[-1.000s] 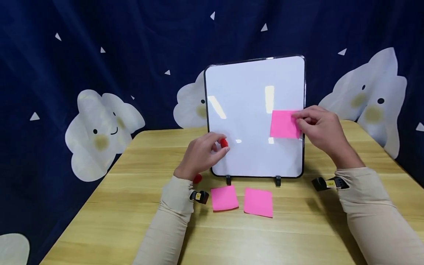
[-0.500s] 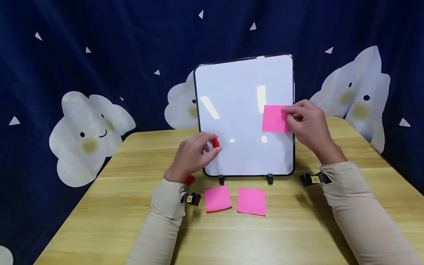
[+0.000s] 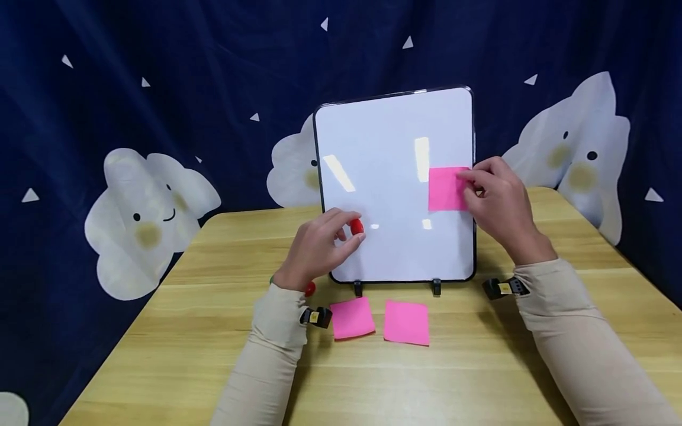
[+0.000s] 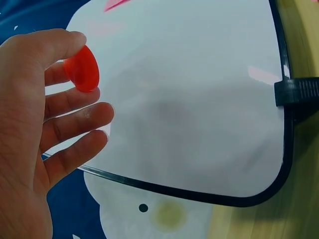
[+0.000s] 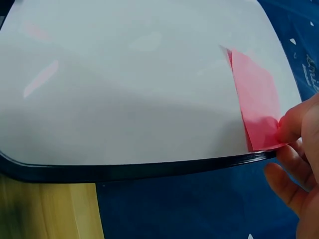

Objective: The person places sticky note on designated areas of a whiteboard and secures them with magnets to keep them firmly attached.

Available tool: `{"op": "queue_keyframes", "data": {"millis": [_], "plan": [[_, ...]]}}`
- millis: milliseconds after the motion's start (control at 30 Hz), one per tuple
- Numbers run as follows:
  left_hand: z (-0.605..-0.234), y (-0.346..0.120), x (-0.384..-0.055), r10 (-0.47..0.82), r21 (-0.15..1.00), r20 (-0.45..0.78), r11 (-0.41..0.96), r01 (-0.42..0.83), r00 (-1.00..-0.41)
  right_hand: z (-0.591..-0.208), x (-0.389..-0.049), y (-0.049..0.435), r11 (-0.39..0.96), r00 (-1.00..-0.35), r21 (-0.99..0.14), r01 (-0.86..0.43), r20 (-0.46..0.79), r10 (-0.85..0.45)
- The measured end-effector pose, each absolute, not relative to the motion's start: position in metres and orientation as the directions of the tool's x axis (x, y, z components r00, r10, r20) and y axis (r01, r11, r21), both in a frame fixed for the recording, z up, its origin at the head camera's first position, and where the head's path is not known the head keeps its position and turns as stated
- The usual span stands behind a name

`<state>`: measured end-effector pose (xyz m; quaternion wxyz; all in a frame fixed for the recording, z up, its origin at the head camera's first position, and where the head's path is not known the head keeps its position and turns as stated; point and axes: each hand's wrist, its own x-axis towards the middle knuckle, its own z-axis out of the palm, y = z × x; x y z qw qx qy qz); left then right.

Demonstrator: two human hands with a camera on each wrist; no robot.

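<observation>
A small whiteboard (image 3: 394,248) with a black rim stands upright on the table. My right hand (image 3: 501,204) pinches the right part of a pink sticky note (image 3: 443,188) at the board's right edge. In the right wrist view this note (image 5: 255,99) has its free edge bent, and I cannot tell how much of it touches the board. In front of the board's lower left, my left hand (image 3: 319,245) holds a red round magnet (image 3: 357,226) between thumb and fingers. The left wrist view shows the magnet (image 4: 83,69) near the fingertips, apart from the board.
Two more pink sticky notes, a left one (image 3: 353,318) and a right one (image 3: 407,322), lie on the wooden table (image 3: 373,378) before the board's black feet (image 3: 437,287). Another red round piece (image 3: 310,289) is partly hidden by my left wrist. A dark blue curtain (image 3: 224,71) hangs behind.
The head view has shifted slightly. Relative to the board, my right hand has moved the sticky note a little up and right. My left hand has moved slightly right with the magnet.
</observation>
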<state>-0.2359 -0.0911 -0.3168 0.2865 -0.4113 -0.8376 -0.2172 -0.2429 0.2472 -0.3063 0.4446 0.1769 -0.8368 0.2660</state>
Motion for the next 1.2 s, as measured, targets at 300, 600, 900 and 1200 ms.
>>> {"op": "queue_keyframes", "data": {"millis": [300, 600, 900, 1200], "plan": [[-0.315, -0.087, -0.235, 0.571, 0.111, 0.668, 0.558, 0.823, -0.477, -0.309, -0.246, 0.25, 0.795, -0.565, -0.327, -0.511, 0.825, -0.023], [-0.31, -0.08, -0.237, 0.579, 0.107, 0.674, 0.538, 0.836, -0.459, -0.313, -0.247, 0.255, 0.746, -0.606, -0.411, -0.525, 0.795, 0.011], [-0.307, -0.072, -0.238, 0.582, 0.093, 0.68, 0.534, 0.84, -0.446, -0.32, -0.249, 0.258, 0.725, -0.601, -0.432, -0.537, 0.799, 0.03], [-0.306, -0.059, -0.24, 0.575, 0.066, 0.686, 0.561, 0.825, -0.445, -0.331, -0.252, 0.259, 0.712, -0.559, -0.398, -0.578, 0.829, 0.009]]}}
